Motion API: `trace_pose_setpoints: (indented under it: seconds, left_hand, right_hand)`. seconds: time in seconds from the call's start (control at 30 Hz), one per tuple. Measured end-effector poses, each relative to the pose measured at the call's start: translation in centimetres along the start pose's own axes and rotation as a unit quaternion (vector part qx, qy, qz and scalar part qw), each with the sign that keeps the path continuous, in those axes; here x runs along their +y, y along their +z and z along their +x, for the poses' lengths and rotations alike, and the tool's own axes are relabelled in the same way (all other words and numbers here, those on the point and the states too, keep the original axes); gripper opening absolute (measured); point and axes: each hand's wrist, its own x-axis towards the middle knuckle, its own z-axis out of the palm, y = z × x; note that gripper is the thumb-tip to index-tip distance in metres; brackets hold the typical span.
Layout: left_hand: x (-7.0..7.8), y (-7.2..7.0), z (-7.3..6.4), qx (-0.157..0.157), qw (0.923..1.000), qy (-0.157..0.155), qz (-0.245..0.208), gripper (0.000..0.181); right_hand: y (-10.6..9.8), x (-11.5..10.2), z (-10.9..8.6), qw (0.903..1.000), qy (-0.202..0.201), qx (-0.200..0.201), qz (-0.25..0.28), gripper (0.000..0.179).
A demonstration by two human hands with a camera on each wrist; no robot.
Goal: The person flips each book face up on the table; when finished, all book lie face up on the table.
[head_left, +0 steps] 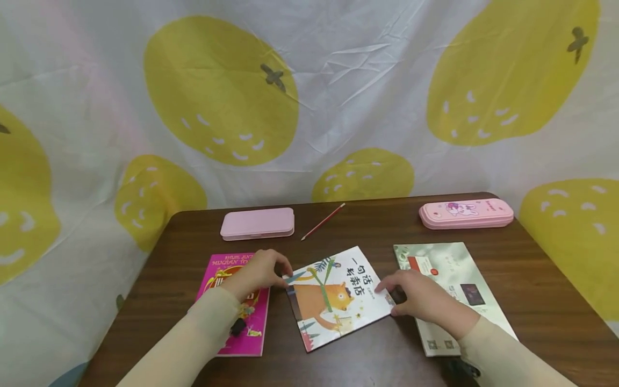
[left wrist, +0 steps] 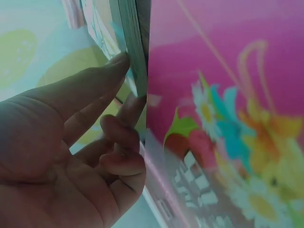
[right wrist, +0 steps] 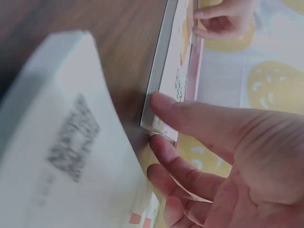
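A white picture book [head_left: 323, 301] with an orange animal on its cover lies tilted in the middle of the table. My left hand [head_left: 261, 271] pinches its left edge; in the left wrist view the thumb [left wrist: 97, 78] lies on the edge of the pages, with a finger underneath. At the opposite edge my right hand [head_left: 420, 295] pinches the book near a corner, thumb [right wrist: 190, 116] on top and forefinger below. Beneath the left wrist is a magenta book [head_left: 258, 328], partly covered by the arm. A pale green book [head_left: 452, 269] sits under the right hand and wrist.
Toward the back of the brown table [head_left: 372, 220] are a plain pink case [head_left: 258, 223] on the left, a red pencil [head_left: 323, 221] and a pink pencil case with a rabbit [head_left: 466, 213] on the right. A fruit-patterned cloth [head_left: 338, 129] hangs behind.
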Motion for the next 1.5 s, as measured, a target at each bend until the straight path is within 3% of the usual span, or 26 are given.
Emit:
trace_pose_setpoints:
  seconds: [0.3, 0.5, 0.83, 0.97, 1.13, 1.3, 1.5]
  left_hand:
    - [0.2, 0.0, -1.9, -0.038, 0.9990, -0.017, -0.019, 0.009]
    - [-0.1, 0.3, -3.0, -0.045, 0.9986, -0.004, -0.026, 0.007]
    - [-0.1, 0.9, -4.6, -0.042, 0.9973, -0.004, -0.060, 0.014]
    - [0.2, 1.4, -5.5, -0.047, 0.9966, 0.017, -0.065, 0.016]
    - [0.9, 2.4, -6.5, -0.032, 0.9953, 0.047, -0.078, 0.021]
    - [1.5, 3.1, -7.3, -0.025, 0.9938, 0.058, -0.091, 0.025]
    - [2.2, 4.0, -7.8, -0.015, 0.9948, 0.061, -0.080, 0.025]
  right_hand:
    - [-0.6, 0.6, 1.1, 0.9998, 0.009, 0.006, 0.015, 0.038]
    - [-0.9, 0.8, 1.7, 0.9996, 0.009, 0.005, 0.027, 0.034]
    - [-1.4, 2.1, 4.1, 0.9993, -0.007, -0.007, 0.036, 0.028]
    - [-1.6, 2.8, 5.0, 0.9992, -0.016, -0.006, 0.037, 0.026]
    - [-1.9, 3.1, 6.0, 0.9994, 0.002, -0.002, 0.034, 0.024]
    - [-1.8, 3.2, 7.0, 0.9997, 0.004, 0.007, 0.024, 0.024]
    - [-1.4, 3.3, 8.1, 0.9991, -0.027, 0.031, 0.012, 0.026]
